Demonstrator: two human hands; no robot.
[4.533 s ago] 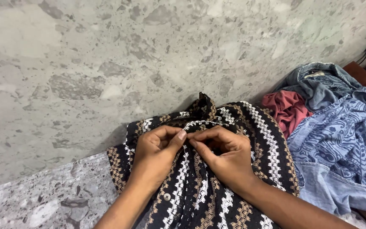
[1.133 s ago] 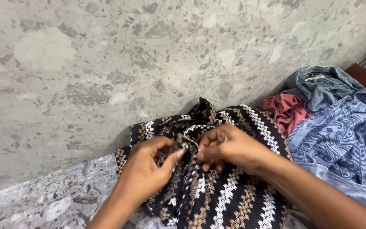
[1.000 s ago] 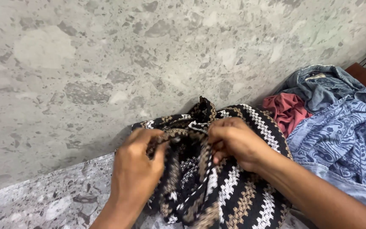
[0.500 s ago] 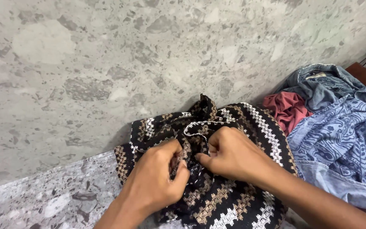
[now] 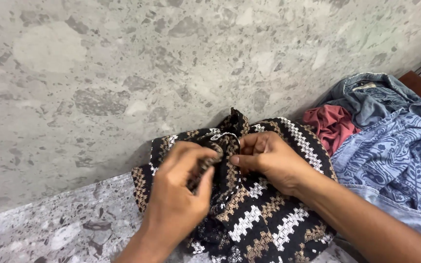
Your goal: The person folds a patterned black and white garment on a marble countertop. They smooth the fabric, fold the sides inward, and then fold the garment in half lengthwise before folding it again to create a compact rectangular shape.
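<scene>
While both hands work at the same spot, the black patterned garment (image 5: 269, 214) lies bunched on the speckled stone floor (image 5: 49, 229), just below centre of view, its upper edge against the grey stone wall (image 5: 123, 73). Garment: black ground with white and tan zigzag bands, crumpled, folds raised at 12 o'clock from the hands.

Left hand (image 5: 179, 195): back of hand toward camera, at 7 o'clock from the garment's raised fold. Fingers curled together, thumb and forefinger pinched on a strip of the fabric's edge.

Right hand (image 5: 269, 158): at 3 o'clock from the left hand, nearly touching it. Fingers closed; thumb and fingertips clamped on the same fabric edge, just beside the left hand's pinch. Forearm runs off toward 4 o'clock, lying over the garment.

Surroundings: at 2 o'clock from the hands, a red cloth (image 5: 332, 126) lies crumpled against the wall. Past it, a denim piece (image 5: 371, 97). At 3 o'clock, a blue printed cloth (image 5: 400, 160) touches the garment's right side.
</scene>
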